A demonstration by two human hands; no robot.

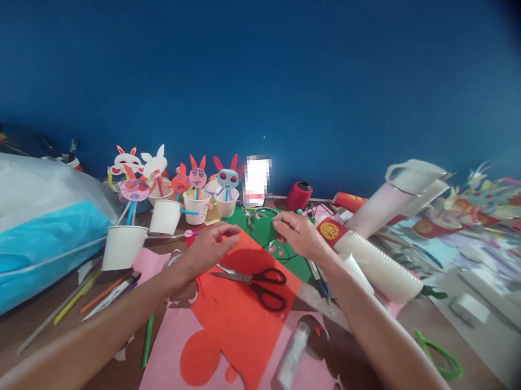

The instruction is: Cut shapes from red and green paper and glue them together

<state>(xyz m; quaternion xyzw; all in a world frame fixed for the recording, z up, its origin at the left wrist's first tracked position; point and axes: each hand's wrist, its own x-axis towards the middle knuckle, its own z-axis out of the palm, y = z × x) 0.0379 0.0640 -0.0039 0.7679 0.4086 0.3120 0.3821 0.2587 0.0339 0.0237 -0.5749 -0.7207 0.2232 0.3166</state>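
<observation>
My left hand (208, 248) hovers over the top edge of a red paper sheet (239, 314), fingers curled in a pinch on something I cannot make out. My right hand (299, 235) is close beside it over a green sheet (269, 230), fingers pinched near a thin dark cord that loops across the green. Black-handled scissors (257, 280) lie on the red sheet just below both hands. A glue stick (292, 355) lies nearer me on pink paper (178, 365).
Several white paper cups with paper rabbit figures (196, 190) stand at the back by the blue wall. A stack of white cups (379, 264) lies on its side at the right. Pencils (103, 293) lie left, a plastic-wrapped bundle (28, 232) far left, a red spool (299, 194) behind.
</observation>
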